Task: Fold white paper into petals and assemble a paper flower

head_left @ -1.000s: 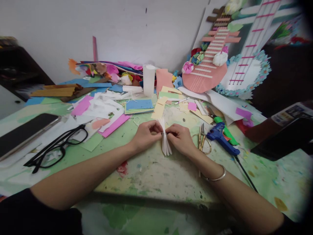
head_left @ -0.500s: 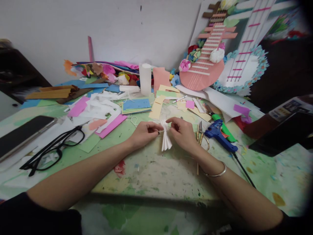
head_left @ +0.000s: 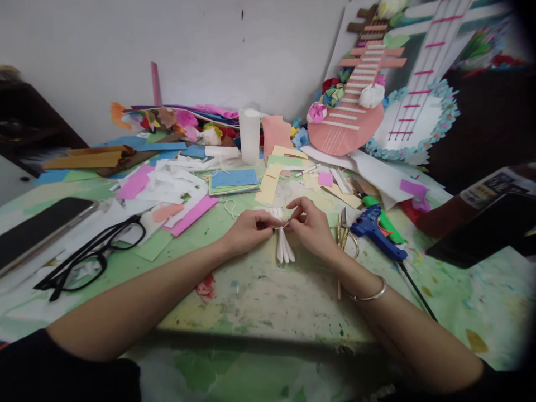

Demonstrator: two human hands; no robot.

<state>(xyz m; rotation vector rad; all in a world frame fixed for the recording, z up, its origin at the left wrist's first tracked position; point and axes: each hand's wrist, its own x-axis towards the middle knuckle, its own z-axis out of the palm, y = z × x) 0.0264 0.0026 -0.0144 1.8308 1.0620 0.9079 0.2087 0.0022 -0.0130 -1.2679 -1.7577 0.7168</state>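
Note:
A pleated strip of white paper (head_left: 285, 249) stands between my hands, pinched at its middle so both ends fan out. A thin white string passes around that waist. My left hand (head_left: 251, 230) is closed, thumb and forefinger pinching the string at the paper's left side. On the other side my right hand (head_left: 309, 223) pinches the string's other end, its forefinger bent. The fingers partly cover the paper's upper fan. Just right of my right hand lie gold-handled scissors (head_left: 343, 234), partly behind my wrist.
A blue glue gun (head_left: 377, 230) with a black cord lies at right. Black glasses (head_left: 98, 251) and a phone (head_left: 46, 231) are at left. Behind stand a white paper roll (head_left: 250, 137), stacked coloured paper (head_left: 234, 181), scraps (head_left: 176, 184) and a pink paper lute (head_left: 347, 120).
Both hands have drawn in closer to the paper's middle, and the string is pulled tighter around it. The waist looks narrower and the lower fan is more bunched.

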